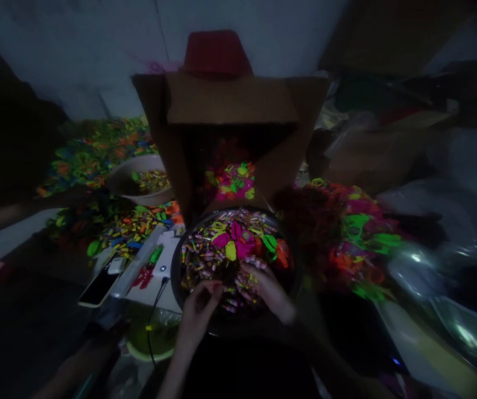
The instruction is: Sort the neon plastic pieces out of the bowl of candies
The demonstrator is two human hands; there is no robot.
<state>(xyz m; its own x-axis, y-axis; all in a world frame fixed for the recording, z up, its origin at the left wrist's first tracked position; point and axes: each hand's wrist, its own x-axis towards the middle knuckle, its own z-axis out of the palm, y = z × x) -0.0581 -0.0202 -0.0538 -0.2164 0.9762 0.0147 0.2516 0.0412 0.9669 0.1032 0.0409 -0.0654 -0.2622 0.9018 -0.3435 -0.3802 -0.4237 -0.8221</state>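
Note:
A round dark basin [175, 277] holds many small pink, white and yellow striped pieces [200, 257]. They look like wrapped sweets, but the dim light hides their exact kind. Larger neon plastic pieces [244, 246] in pink, yellow, green and orange lie on top toward the back. Over the front left of the basin, my left hand [199, 307] has thumb and fingertips pinched together; what sits between them is too small to make out. My right hand [271, 291] reaches in from the right, fingers curled among the striped pieces, with the fingertips partly hidden.
Behind the basin, an open cardboard box [230, 102] holds more neon pieces, with a red tub [217, 52] above. Left are a pale bowl [117, 185], a phone [101, 282] and a cable [155, 316]. Another person's arm [76, 366] is at lower left. Neon pieces [358, 238] heap right.

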